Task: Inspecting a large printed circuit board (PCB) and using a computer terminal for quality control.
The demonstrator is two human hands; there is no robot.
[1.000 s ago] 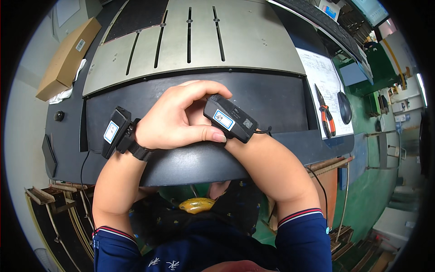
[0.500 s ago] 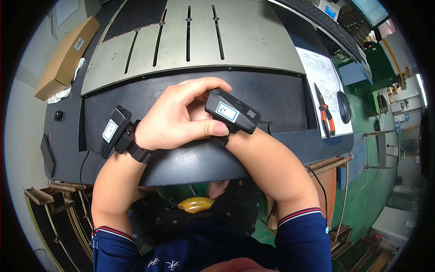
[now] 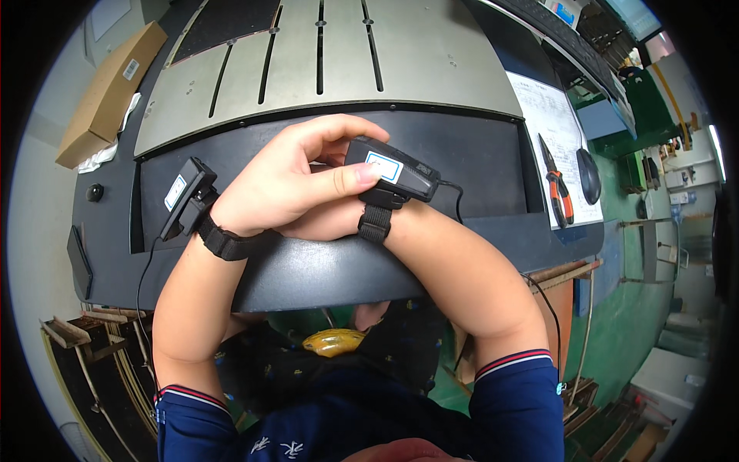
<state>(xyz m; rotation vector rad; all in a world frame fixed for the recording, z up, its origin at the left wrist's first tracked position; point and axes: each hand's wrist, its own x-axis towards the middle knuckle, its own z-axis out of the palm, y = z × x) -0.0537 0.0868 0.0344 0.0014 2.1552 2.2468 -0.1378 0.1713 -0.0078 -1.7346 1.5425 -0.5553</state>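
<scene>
Inside desk edge point(image 3: 331, 297), fingers point(image 3: 356, 179) on device point(image 3: 416, 180)

Left fingers point(image 3: 350, 125) clasping black wrist device point(image 3: 416, 182), right hand point(image 3: 327, 223) beneath, pose unclear

The black wrist-worn box unit point(image 3: 417, 175) sits on top of the person's right wrist point(image 3: 400, 228), above the dark desk point(image 3: 323, 273). It's a chunky oblong thing with bevelled edges, lying slantwise, its right end lower than its left. On the face towards me is a white label point(image 3: 385, 166) bordered in blue; the left thumb point(image 3: 358, 179) presses over its lower left corner, while the left fingers point(image 3: 354, 125) curl round the unit's upper left end. A black woven strap point(image 3: 375, 223) runs snug around the wrist below it. From the right end a thin black cable point(image 3: 461, 204) arcs out and drops behind the forearm.
</scene>
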